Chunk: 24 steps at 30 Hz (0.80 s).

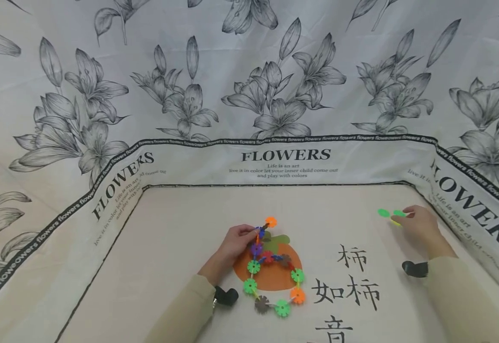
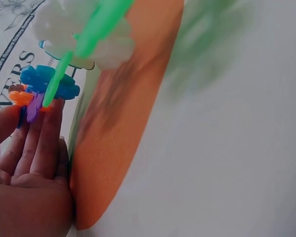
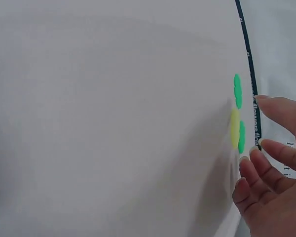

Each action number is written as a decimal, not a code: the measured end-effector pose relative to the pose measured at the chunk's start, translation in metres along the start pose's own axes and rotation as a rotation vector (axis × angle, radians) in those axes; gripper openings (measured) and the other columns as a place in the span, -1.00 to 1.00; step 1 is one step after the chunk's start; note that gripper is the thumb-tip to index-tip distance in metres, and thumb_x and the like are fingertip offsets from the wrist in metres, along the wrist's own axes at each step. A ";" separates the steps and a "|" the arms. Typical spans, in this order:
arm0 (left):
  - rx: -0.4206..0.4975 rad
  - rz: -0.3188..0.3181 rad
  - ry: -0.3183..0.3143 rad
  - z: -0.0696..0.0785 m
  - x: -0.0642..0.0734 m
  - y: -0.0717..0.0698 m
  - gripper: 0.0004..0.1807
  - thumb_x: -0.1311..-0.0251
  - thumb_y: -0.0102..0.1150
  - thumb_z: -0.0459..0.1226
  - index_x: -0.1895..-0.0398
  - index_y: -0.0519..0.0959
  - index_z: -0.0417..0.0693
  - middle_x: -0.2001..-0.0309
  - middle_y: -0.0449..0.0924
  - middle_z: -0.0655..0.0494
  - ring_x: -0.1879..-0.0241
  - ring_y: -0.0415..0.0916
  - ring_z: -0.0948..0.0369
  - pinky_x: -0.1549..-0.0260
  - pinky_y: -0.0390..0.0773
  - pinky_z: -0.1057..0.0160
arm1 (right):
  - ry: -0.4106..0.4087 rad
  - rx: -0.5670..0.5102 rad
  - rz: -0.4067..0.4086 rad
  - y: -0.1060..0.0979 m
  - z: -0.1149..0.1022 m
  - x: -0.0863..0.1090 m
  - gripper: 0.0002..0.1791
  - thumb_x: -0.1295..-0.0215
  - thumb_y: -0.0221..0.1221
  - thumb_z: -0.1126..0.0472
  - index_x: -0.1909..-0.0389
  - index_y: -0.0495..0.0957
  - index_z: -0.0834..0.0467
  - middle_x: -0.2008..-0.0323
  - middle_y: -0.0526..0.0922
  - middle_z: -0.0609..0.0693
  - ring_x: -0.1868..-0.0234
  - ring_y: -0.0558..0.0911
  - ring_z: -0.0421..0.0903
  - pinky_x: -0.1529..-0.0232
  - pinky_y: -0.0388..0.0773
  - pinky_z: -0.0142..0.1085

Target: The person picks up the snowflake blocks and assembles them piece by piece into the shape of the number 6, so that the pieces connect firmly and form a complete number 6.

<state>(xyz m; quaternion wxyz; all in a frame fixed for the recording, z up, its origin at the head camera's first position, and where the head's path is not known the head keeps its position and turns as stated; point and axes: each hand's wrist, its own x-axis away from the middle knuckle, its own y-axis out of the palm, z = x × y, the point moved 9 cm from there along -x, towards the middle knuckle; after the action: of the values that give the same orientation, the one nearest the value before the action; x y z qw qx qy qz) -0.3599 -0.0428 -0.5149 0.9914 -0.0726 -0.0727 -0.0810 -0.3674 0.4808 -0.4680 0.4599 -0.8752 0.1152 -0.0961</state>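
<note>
My left hand (image 1: 234,244) pinches a linked chain of notched plastic snowflake discs (image 1: 282,308) near its upper end. The chain forms a loop of green, orange, brown, red, blue and purple discs, and an orange disc (image 1: 271,222) tips the end beyond my fingers. In the left wrist view, thumb and fingertips meet at the purple and orange discs (image 2: 35,107). Far to the right, my right hand (image 1: 423,227) reaches over loose discs, thumb apart from the fingers. Two green discs (image 3: 238,91) and a yellow disc (image 3: 235,128) lie just beyond its fingertips in the right wrist view.
The pale table cover (image 1: 181,209) bears a printed orange persimmon (image 1: 245,271) under the chain and black printed characters (image 1: 345,293) to its right. A white flower-printed curtain (image 1: 275,109) borders the back and both sides, close to my right hand.
</note>
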 end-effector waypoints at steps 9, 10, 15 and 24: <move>0.012 -0.001 0.002 -0.001 -0.002 0.000 -0.71 -0.41 0.26 -0.14 0.09 0.68 -0.22 0.23 0.76 0.03 0.27 0.61 0.24 0.05 0.59 0.25 | 0.113 -0.033 -0.016 0.009 0.014 0.002 -0.18 -0.46 0.11 -0.07 -0.27 0.21 0.64 -0.20 0.30 0.61 -0.17 0.38 0.50 -0.16 0.38 0.29; 0.013 -0.001 0.005 -0.001 -0.002 0.000 -0.72 -0.41 0.26 -0.15 0.09 0.68 -0.22 0.23 0.76 0.03 0.27 0.61 0.24 0.04 0.60 0.25 | 0.107 -0.024 -0.008 0.008 0.013 0.003 -0.21 -0.46 0.11 -0.05 -0.24 0.24 0.64 -0.17 0.32 0.61 -0.14 0.40 0.49 -0.13 0.40 0.27; 0.013 -0.007 0.007 0.000 -0.003 0.001 -0.72 -0.40 0.27 -0.15 0.11 0.68 -0.22 0.24 0.76 0.03 0.27 0.60 0.23 0.05 0.59 0.26 | 0.130 -0.012 0.008 0.009 0.011 0.004 -0.39 -0.45 0.14 0.04 -0.12 0.38 0.56 -0.06 0.43 0.55 -0.06 0.47 0.43 0.00 0.48 0.20; -0.033 0.016 0.022 0.003 -0.002 -0.001 -0.77 -0.40 0.28 -0.16 0.15 0.68 -0.17 0.27 0.74 0.05 0.27 0.61 0.22 0.13 0.62 0.27 | 0.117 -0.006 -0.036 0.011 0.009 0.007 -0.29 -0.39 0.20 -0.03 -0.13 0.37 0.59 -0.05 0.44 0.55 -0.06 0.48 0.44 -0.04 0.49 0.20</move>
<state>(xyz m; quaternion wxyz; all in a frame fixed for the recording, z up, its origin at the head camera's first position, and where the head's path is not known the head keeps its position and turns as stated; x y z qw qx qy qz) -0.3626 -0.0425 -0.5122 0.9914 -0.0886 -0.0599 -0.0749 -0.3592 0.4797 -0.4819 0.4478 -0.8715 0.1262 -0.1549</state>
